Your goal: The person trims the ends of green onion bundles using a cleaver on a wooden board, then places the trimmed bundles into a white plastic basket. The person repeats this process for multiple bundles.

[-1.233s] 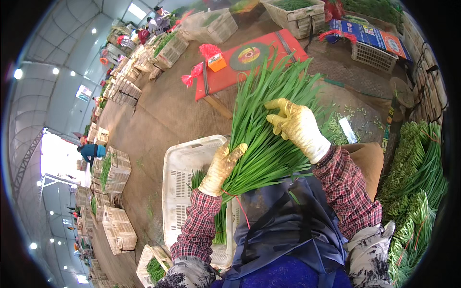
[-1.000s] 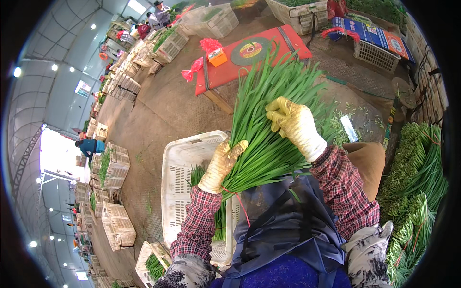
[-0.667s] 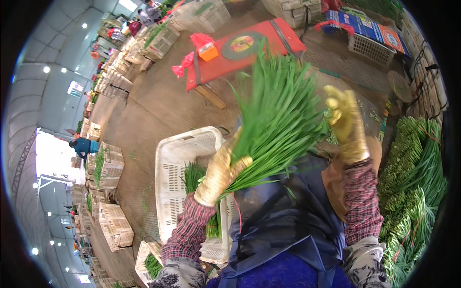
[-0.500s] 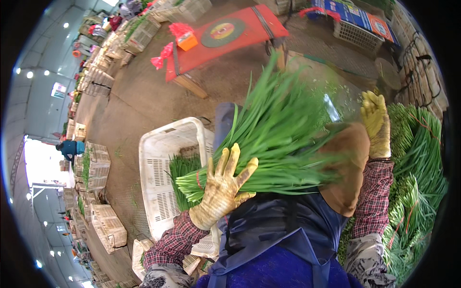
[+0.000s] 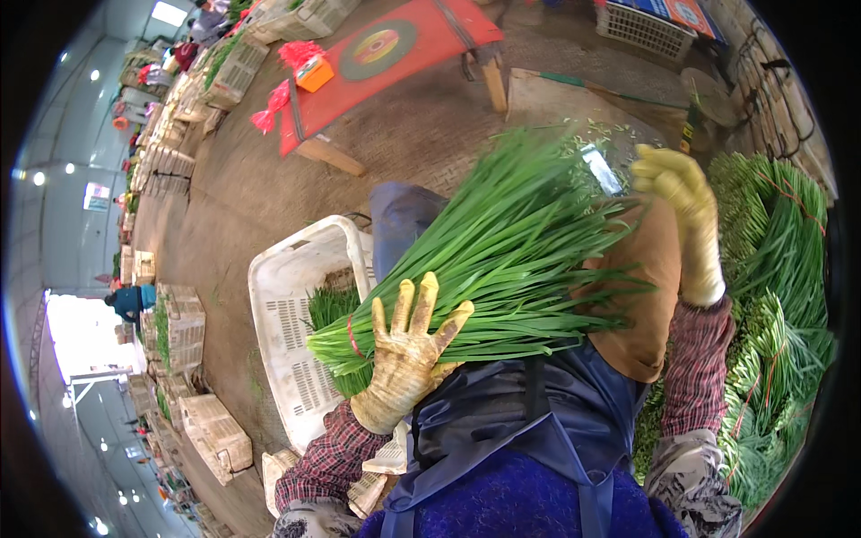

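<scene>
Bunch (image 5: 493,260): long green leaves, lying across the lap. Cut stem end points left, overhanging the crate (image 5: 267,255); leaf tips fan out right, some over the brown knee (image 5: 641,296). Red band (image 5: 352,336) around the stems near the cut end.

Left hand (image 5: 404,363): gloved, fingers spread wide, laid over the stems just right of the band. Right hand (image 5: 682,202): gloved, raised above the knee, off the bunch, nothing visible in it. Motion blur, can't tell how wide its fingers are.

Crate is white slatted plastic, left of the lap, with more greens (image 5: 328,309) inside, partly under the stem end. Dark blue apron (image 5: 484,394) beneath the bunch. Shiny flat strip (image 5: 602,170) beyond the leaf tips, green scraps around it. Banded bunches (image 5: 762,386) piled at right, beside the right forearm. Further out: red bench (image 5: 430,27), orange box (image 5: 314,74) on it.
</scene>
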A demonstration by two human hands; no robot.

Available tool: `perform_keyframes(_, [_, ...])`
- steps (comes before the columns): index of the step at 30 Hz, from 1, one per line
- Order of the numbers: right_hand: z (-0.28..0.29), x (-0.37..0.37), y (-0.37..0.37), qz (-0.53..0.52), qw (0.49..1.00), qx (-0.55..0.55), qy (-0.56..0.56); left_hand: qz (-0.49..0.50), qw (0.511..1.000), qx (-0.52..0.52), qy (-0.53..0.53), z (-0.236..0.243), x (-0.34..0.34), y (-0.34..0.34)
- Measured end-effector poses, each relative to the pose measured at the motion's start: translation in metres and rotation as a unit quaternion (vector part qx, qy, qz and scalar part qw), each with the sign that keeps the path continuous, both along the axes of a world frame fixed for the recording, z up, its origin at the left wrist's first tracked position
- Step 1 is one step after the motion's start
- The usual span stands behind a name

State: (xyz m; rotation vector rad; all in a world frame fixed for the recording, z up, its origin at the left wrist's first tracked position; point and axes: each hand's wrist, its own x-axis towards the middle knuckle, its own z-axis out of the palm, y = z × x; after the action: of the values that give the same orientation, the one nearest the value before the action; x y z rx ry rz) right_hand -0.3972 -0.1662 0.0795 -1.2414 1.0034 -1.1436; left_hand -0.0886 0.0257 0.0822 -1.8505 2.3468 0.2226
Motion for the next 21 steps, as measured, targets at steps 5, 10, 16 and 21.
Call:
perform_keyframes(5, [0.027, 0.123, 0.026, 0.270, 0.816, -0.420, 0.292, -0.067, 0.993, -0.011, 0.092, 0.018, 0.007, 0.012])
perform_keyframes(10, [-0.054, 0.162, 0.013, 0.437, 0.810, -0.235, 0.311, 0.018, 0.876, 0.003, 0.481, 0.017, 0.027, 0.081])
perform_keyframes(16, [-0.118, 0.154, 0.049, 0.484, 0.816, -0.107, 0.298, 0.369, 0.781, -0.047, 0.501, -0.077, 0.063, 0.158])
perform_keyframes(21, [-0.119, 0.143, 0.047, 0.512, 0.840, 0.081, 0.160, 0.235, 0.786, -0.093, 0.565, -0.107, 0.044, 0.062])
